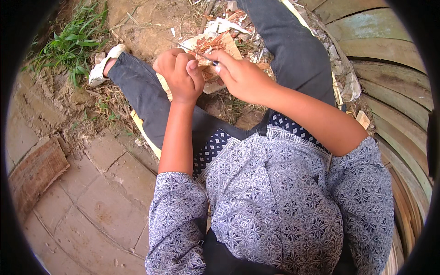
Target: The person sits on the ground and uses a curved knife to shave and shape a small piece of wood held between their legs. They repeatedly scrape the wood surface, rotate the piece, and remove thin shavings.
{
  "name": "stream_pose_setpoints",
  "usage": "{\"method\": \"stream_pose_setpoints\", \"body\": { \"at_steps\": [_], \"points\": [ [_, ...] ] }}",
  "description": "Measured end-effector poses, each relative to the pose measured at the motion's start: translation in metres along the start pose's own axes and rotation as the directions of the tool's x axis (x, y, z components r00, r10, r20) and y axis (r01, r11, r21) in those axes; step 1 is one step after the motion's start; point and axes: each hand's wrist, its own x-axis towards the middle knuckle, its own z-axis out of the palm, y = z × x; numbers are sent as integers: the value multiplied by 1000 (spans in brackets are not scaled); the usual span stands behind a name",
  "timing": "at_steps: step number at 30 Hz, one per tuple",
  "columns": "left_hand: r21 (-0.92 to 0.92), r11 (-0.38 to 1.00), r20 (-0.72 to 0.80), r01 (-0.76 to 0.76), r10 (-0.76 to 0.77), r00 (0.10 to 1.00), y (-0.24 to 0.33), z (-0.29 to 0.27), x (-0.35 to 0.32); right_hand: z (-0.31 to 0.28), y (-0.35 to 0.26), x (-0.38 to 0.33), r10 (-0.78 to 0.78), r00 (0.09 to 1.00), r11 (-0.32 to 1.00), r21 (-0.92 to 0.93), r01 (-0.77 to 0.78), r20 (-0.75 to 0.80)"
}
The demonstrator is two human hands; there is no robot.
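My right hand (pixel 245 79) is wrapped round a knife (pixel 195 51); a dark bit of its handle shows by the thumb. The thin blade points up and left, passing just beyond the knuckles of my left hand (pixel 180 75). That hand is closed in a fist with the thumb on top, close beside the right one. What sits inside the left fist is hidden by its fingers. Beyond both hands lies a pale flat piece (pixel 233 47), like board or card, with reddish-brown shavings (pixel 211 42) heaped on it.
My legs in dark trousers (pixel 293 41) spread to either side of the hands. White and brown scraps (pixel 227 25) litter the dirt ahead. Grass (pixel 75 41) grows at far left, above paving tiles (pixel 107 197) and a curved wooden piece (pixel 39 176). Wooden slats (pixel 389 68) line the right.
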Motion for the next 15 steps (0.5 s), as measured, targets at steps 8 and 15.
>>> {"method": "stream_pose_setpoints", "body": {
  "at_steps": [8, 15],
  "points": [
    [-85, 996, 162, -16, 29, 986, 6, -25, -24, -11, 26, 5, 54, 993, 989, -140, -40, 100],
    [-148, 989, 172, -15, 41, 984, 31, -30, -50, -20, 18, -32, -123, 990, 983, -130, 131, 63]
  ]
}}
